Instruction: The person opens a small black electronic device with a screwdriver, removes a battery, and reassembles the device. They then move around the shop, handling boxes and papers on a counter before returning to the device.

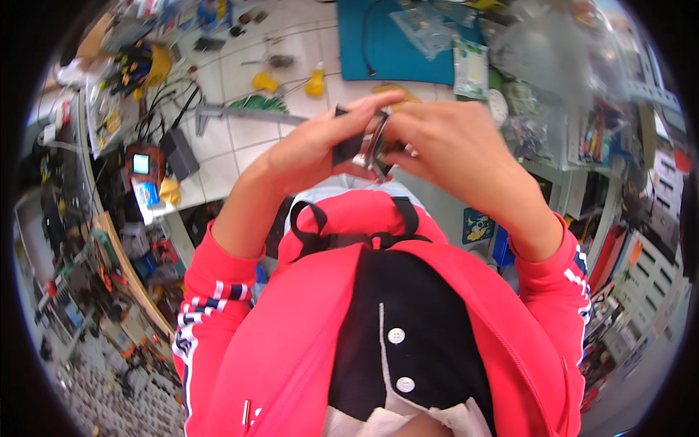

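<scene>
Both my hands meet over the near edge of the white tiled worktop. My left hand (pixel 320 142) is curled round a black, flat-sided object (pixel 348 148), its thumb stretched along the top. A curved, shiny metal-and-dark piece (pixel 377 146) shows between the hands; its kind is not clear. The fingers of my right hand (pixel 448 142) are bent in and pinch at this piece, partly blurred and hiding their tips. Just beyond my left hand lies a grey caliper (pixel 233 113), with a green leaf-shaped piece (pixel 261 105) beside it.
A teal mat (pixel 393 62) carries a clear plastic bag (pixel 424 35) and a black cable. Two yellow items (pixel 314 81) lie left of it. Farther left are a yellow tool holder (pixel 159 67), a device with a lit screen (pixel 143 164) and a dark box (pixel 179 153). Plastic bags crowd the right.
</scene>
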Available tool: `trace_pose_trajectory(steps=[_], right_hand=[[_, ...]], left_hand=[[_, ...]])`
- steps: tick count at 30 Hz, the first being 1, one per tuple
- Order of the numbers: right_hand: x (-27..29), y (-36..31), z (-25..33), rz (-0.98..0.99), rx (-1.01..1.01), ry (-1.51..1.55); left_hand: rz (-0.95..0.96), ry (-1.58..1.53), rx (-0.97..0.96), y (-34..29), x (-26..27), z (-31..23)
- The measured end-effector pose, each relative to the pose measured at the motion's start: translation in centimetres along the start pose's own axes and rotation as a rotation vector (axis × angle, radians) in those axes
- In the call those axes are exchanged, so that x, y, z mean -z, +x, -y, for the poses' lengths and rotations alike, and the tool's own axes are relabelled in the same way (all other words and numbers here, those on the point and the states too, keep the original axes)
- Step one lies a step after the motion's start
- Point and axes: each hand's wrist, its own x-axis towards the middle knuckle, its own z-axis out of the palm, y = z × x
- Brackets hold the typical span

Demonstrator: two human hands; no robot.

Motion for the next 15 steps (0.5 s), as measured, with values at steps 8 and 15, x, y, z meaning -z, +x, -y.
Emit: trace_pose_trajectory(steps=[8,15], right_hand=[[-1.6,-1.5,-0.8,0.365,-0.182,0.176],[-3.7,-3.3,-1.8,0.181,-0.187,0.45]], left_hand=[[-0.058,0.135,0.237,1.2,1.5,4.9],[0.057,0.046,0.366,3.1,2.7,5.7]])
